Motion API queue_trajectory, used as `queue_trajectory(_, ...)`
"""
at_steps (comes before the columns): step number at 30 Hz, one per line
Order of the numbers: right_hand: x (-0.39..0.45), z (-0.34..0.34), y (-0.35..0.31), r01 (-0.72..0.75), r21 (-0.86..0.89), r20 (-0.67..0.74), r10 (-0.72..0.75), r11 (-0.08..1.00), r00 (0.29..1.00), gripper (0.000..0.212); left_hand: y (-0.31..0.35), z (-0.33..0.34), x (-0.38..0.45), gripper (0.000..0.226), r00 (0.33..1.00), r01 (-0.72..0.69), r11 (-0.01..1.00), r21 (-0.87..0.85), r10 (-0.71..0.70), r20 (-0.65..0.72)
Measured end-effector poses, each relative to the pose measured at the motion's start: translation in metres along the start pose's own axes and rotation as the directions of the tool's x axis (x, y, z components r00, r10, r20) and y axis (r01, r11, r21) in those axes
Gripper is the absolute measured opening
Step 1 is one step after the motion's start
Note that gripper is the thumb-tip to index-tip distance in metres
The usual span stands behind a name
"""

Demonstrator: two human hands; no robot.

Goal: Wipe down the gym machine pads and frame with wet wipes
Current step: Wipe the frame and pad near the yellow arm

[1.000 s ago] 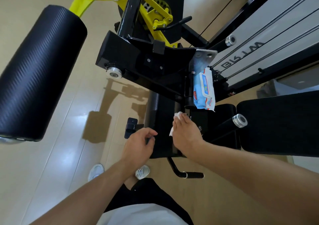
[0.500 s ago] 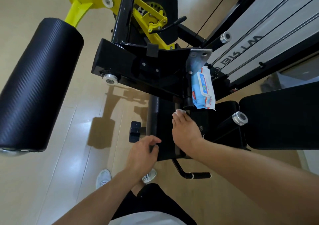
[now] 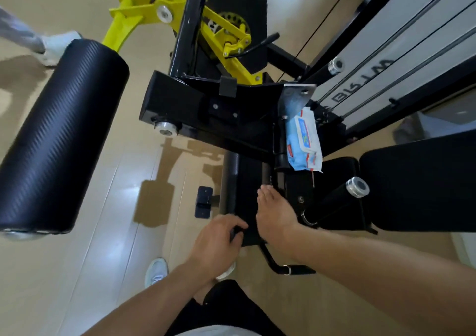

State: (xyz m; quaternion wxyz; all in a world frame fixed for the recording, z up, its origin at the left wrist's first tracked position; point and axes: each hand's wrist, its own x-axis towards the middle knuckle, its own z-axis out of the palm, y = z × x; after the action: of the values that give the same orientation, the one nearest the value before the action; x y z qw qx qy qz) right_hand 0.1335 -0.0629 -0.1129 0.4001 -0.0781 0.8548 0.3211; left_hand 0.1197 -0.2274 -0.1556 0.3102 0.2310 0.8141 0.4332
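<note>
My right hand (image 3: 274,214) lies flat, fingers straight, on the black frame plate (image 3: 244,178) low on the gym machine. No wipe shows under it. My left hand (image 3: 217,240) curls its fingers round the near edge of that same plate. A blue and white wet wipe pack (image 3: 305,140) sits on the frame just beyond my right fingertips. A big black roller pad (image 3: 59,135) hangs at the left on a yellow arm (image 3: 121,24). A black seat pad (image 3: 422,181) is at the right.
A black lever handle (image 3: 296,268) sticks out below my right wrist. The grey weight stack cover (image 3: 386,52) with cables runs along the top right. Another person's shoe (image 3: 54,47) stands at the top left, and my own shoe (image 3: 155,271) is on the beige floor.
The white wipe seen under my right fingers a second ago is now hidden beneath the hand. My view has pulled back and shifted; both hands stay on the plate.
</note>
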Motion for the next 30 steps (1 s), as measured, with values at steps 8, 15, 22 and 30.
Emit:
queue_trajectory(8, 0.025, -0.009, 0.020, -0.127, 0.035, -0.046, 0.128, 0.991, 0.991, 0.052, -0.010, -0.016, -0.006, 0.023, 0.986, 0.133, 0.981, -0.141, -0.145, -0.079)
queue_trajectory(15, 0.035, -0.007, 0.032, -0.086, 0.002, 0.010, 0.086, 0.996, 0.996, 0.057, -0.020, -0.013, -0.006, 0.021, 0.978, 0.180, 0.971, -0.158, -0.194, -0.076)
queue_trajectory(22, -0.010, 0.004, -0.002, 0.147, -0.057, 0.117, -0.139, 0.988, 0.983, 0.051, -0.027, -0.018, -0.010, 0.019, 0.971, 0.211, 0.961, -0.176, -0.227, -0.073)
queue_trajectory(30, -0.014, 0.029, -0.025, 0.070, 0.024, 0.041, -0.071, 0.997, 0.997, 0.056, -0.015, -0.034, -0.011, 0.024, 0.992, 0.094, 0.975, -0.200, -0.109, -0.066)
